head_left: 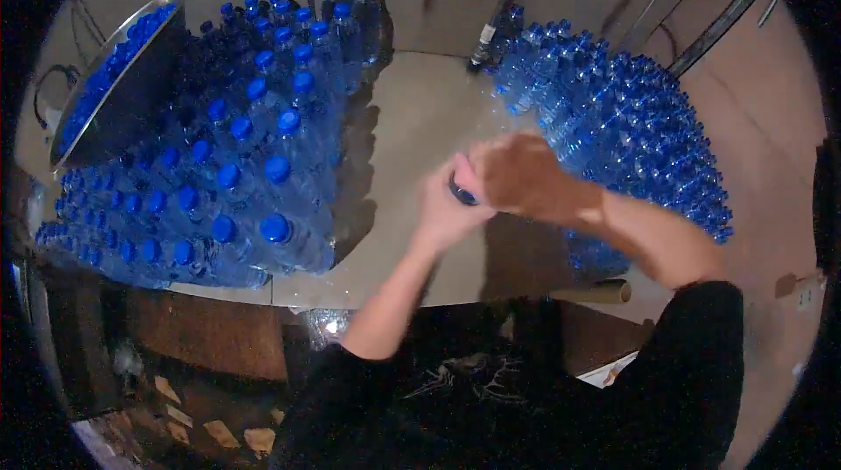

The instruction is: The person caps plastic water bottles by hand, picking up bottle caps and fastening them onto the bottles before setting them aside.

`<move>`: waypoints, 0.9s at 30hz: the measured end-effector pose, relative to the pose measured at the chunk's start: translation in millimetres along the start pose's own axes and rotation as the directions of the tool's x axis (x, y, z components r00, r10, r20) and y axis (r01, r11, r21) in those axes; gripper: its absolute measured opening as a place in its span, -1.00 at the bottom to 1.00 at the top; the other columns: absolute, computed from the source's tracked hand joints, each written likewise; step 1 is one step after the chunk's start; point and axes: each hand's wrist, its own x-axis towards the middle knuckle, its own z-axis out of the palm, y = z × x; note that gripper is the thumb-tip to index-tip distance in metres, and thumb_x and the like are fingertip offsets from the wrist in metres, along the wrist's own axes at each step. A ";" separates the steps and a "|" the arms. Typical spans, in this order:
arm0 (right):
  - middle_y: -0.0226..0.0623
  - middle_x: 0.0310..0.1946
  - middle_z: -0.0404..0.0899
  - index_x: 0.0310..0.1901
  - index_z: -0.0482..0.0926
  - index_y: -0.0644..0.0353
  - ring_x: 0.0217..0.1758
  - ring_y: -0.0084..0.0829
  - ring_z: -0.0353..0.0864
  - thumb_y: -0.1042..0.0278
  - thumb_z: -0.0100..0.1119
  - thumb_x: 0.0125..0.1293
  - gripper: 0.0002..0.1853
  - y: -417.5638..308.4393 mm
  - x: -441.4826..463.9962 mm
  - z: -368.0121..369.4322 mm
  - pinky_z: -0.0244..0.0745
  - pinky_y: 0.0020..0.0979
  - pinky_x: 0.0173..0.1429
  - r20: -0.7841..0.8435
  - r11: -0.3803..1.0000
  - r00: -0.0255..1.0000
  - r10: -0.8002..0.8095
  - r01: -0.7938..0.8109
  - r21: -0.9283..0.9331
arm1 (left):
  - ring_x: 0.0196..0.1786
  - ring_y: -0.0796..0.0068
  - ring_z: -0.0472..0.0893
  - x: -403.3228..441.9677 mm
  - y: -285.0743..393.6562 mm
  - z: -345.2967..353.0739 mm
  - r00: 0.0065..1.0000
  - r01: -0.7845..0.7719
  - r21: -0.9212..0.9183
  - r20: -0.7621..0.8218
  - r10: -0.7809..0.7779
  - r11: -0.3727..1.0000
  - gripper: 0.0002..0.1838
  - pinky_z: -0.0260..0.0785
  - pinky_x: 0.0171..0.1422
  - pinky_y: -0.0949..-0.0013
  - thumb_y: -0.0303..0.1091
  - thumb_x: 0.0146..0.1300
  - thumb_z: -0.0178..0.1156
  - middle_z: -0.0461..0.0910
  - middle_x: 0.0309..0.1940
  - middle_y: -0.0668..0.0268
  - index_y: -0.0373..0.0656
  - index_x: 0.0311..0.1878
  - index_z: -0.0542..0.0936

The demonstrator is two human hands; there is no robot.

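Note:
Both my hands meet over the middle of the table [420, 111]. My left hand [442, 207] is closed around a small object with a dark blue rim [462, 193], perhaps a bottle top; the hands hide most of it. Pressed against it from the right, my right hand [526, 174] is closed and blurred, and what it holds is hidden. Many capped bottles [276, 228] with blue caps stand upright on the left. On the right stand many small bluish bottles [622, 120], packed close together.
A metal bowl [162, 32] full of blue caps [114, 63] sits tilted at the back left, beside the capped bottles. A cardboard tube [604, 292] lies at the front edge on the right. Dark metal bars [504, 6] rise behind the table.

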 end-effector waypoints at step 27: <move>0.03 -0.34 0.70 -0.23 0.73 0.20 -0.22 0.00 0.71 -0.01 0.37 0.08 -0.59 148.1 208.2 88.7 0.59 -0.15 -0.04 0.121 0.755 0.869 0.479 -0.479 0.448 | 0.10 0.01 0.50 -47.1 -74.9 -77.7 0.995 0.029 0.394 -0.102 0.012 0.919 -0.68 0.38 0.21 0.13 -0.39 0.10 0.30 0.49 -0.04 0.09 -0.19 -0.09 0.49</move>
